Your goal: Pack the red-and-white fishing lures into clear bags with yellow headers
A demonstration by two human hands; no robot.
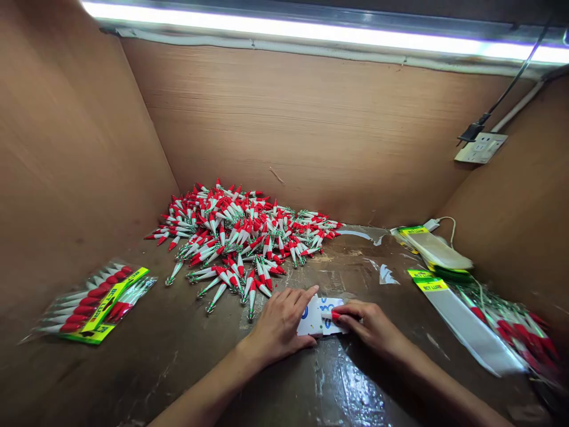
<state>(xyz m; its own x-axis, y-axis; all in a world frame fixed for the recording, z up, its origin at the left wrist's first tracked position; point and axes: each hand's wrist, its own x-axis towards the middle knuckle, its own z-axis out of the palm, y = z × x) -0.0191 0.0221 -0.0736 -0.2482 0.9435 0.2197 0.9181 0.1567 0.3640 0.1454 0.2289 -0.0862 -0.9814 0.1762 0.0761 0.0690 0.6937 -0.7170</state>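
Observation:
A small white block [315, 324] with blue marks lies on the bench in front of me. My left hand [281, 320] holds it from the left, index finger along its far edge and thumb at its near edge. From the right, my right hand [371, 326] pinches a red-and-white fishing lure [335, 318] by its red end, with the white part over the block. Most of this lure is hidden by my fingers or too small to make out. Beyond my hands spreads a large heap of red-and-white lures [240, 228] with green hooks.
Filled lure packets [95, 305] with yellow-green headers lie at the left. On the right are clear bags [466, 323], a further stack of bags [438, 249] and more bagged lures [518, 332]. Brown panels [302, 130] enclose the bench; a socket [480, 147] hangs at right.

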